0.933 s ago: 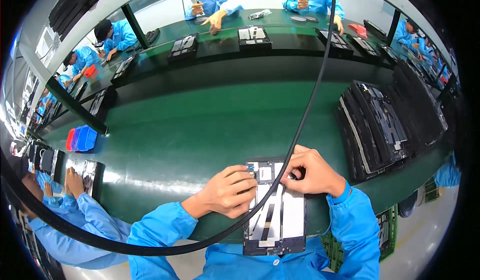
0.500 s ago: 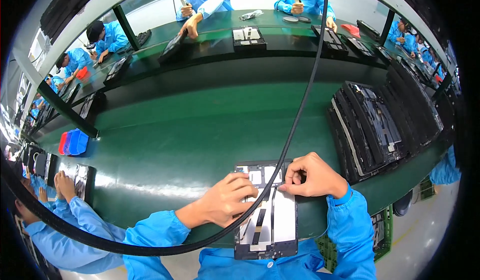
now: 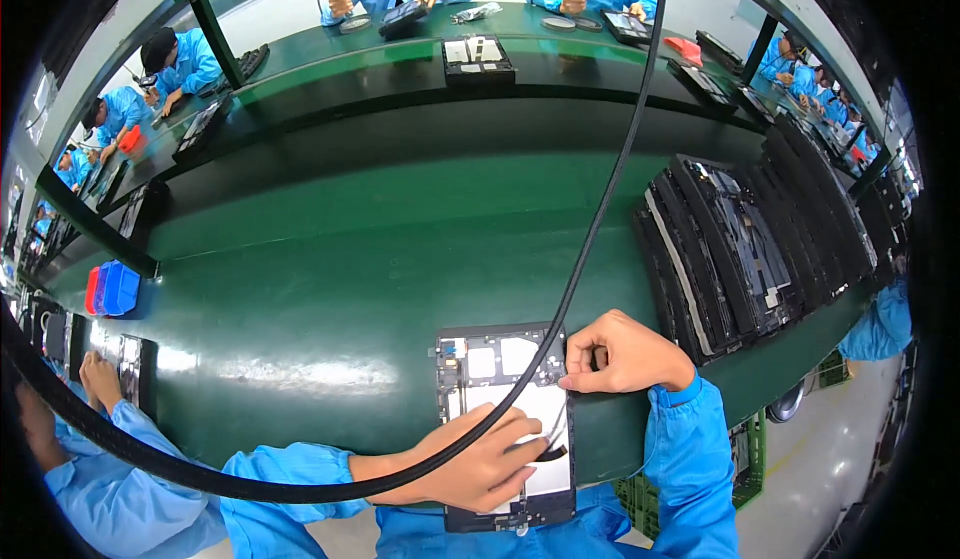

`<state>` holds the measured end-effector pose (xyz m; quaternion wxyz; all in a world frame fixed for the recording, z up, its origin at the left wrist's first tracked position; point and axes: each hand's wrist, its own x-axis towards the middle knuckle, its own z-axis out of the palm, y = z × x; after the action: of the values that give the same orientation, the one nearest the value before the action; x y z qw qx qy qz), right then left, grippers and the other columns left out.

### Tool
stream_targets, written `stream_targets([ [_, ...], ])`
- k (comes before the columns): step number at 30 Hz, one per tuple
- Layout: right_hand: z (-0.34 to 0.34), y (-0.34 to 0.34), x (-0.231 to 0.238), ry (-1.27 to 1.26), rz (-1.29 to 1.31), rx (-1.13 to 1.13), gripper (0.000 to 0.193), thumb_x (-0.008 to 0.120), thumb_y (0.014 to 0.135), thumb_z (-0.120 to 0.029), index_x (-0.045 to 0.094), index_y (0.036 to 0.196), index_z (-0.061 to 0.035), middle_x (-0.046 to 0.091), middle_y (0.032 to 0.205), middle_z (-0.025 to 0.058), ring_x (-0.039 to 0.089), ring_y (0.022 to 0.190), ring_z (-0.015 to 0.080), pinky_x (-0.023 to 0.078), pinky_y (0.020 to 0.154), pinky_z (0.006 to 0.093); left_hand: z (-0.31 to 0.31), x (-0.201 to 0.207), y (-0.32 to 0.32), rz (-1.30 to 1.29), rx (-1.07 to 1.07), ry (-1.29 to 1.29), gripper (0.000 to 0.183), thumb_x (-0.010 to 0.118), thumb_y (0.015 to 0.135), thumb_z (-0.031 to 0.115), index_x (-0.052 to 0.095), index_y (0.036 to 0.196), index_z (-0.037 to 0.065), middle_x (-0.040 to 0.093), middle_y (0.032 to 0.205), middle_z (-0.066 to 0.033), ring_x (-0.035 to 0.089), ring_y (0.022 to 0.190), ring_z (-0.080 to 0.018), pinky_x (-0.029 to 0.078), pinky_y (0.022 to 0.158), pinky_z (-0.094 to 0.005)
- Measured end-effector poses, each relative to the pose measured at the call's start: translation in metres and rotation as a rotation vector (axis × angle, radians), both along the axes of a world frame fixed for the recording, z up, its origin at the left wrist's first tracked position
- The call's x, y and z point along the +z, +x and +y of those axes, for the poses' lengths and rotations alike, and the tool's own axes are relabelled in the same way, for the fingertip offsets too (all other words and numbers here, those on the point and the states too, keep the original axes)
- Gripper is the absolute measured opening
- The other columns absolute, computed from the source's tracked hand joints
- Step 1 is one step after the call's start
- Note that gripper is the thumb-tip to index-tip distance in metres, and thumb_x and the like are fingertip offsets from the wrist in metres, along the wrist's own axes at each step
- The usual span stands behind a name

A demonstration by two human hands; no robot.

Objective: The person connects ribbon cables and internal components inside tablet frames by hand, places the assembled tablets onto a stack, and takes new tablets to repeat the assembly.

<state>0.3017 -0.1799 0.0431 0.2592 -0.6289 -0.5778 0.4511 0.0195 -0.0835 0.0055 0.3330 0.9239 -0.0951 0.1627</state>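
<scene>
In front of me an opened tablet (image 3: 505, 404) lies at the table's near edge, with silvery plates and a dark circuit area at its far end. Across its lower half reaches my left hand (image 3: 480, 459), fingers spread and slightly bent. A short black ribbon cable (image 3: 553, 453) shows beside those fingertips; the thumb is hidden. At the tablet's right edge my right hand (image 3: 632, 354) is closed in a pinch, thumb and index tip together. Whatever sits in the pinch is too small to make out. A black cord (image 3: 575, 304) hangs across the view, over part of the tablet and left forearm.
On the right stands a row of dark tablet housings (image 3: 720, 249). Blue and red bins (image 3: 120, 287) are at the left, near a co-worker's hands (image 3: 100, 379). Another tablet (image 3: 478, 57) lies on the raised far ledge. A green crate (image 3: 750, 459) stands below right.
My left hand has moved down the tablet, its fingers spreading. The black ribbon cable's visible end now lies right of those fingers. The right hand keeps its pinch. Across the table, a co-worker has shifted a tablet.
</scene>
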Motion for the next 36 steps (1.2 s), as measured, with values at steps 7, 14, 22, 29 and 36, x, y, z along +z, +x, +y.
stream_targets([
  [7, 0.0, 0.003, -0.008, -0.002, 0.111, -0.002, 0.022, 0.088, 0.092, -0.013, 0.073, 0.081, -0.0013, 0.063, 0.064, -0.0012, 0.052, 0.057, 0.0033, 0.036, 0.051, 0.0286, -0.012, -0.005, 0.01, -0.036, 0.038, 0.218, 0.046, 0.076, 0.082, 0.019, 0.074, 0.124, -0.001, 0.068, 0.129, -0.0144, 0.063, 0.099, -0.0277, 0.056, 0.085, -0.0397],
  [14, 0.0, 0.003, -0.005, -0.037, 0.113, 0.025, 0.021, 0.087, 0.092, -0.01, 0.072, 0.08, -0.0019, 0.062, 0.064, -0.002, 0.051, 0.056, 0.0033, 0.035, 0.051, 0.0293, -0.014, 0.003, 0.012, 0.004, 0.198, 0.366, 0.054, 0.079, 0.078, 0.024, 0.074, 0.128, 0.004, 0.066, 0.142, -0.0203, 0.062, 0.09, -0.0259, 0.052, 0.079, -0.0365],
  [22, 0.001, 0.004, -0.003, -0.083, 0.126, 0.025, 0.017, 0.083, 0.089, -0.009, 0.072, 0.079, -0.0006, 0.065, 0.063, 0.0037, 0.057, 0.058, 0.0094, 0.042, 0.056, 0.0334, -0.014, 0.005, 0.01, 0.032, 0.196, 0.394, 0.056, 0.079, 0.077, 0.025, 0.073, 0.131, 0.008, 0.067, 0.142, -0.0213, 0.059, 0.078, -0.0245, 0.05, 0.072, -0.0368],
  [29, 0.001, 0.004, -0.004, -0.087, 0.144, 0.021, 0.015, 0.083, 0.086, -0.007, 0.072, 0.078, -0.0002, 0.064, 0.062, 0.0047, 0.057, 0.057, 0.0111, 0.042, 0.056, 0.0349, -0.013, 0.005, 0.013, 0.016, 0.203, 0.365, 0.056, 0.08, 0.077, 0.023, 0.073, 0.13, 0.007, 0.067, 0.142, -0.0228, 0.058, 0.074, -0.0235, 0.052, 0.066, -0.0336],
  [36, -0.001, 0.007, -0.007, -0.045, 0.157, 0.033, 0.017, 0.085, 0.089, -0.004, 0.072, 0.078, -0.0017, 0.054, 0.06, -0.0043, 0.045, 0.055, 0.0019, 0.032, 0.051, 0.0285, -0.011, 0.004, 0.024, -0.037, 0.183, 0.406, 0.044, 0.08, 0.084, 0.024, 0.073, 0.121, 0.003, 0.07, 0.133, -0.0232, 0.062, 0.076, -0.0233, 0.054, 0.065, -0.033],
])
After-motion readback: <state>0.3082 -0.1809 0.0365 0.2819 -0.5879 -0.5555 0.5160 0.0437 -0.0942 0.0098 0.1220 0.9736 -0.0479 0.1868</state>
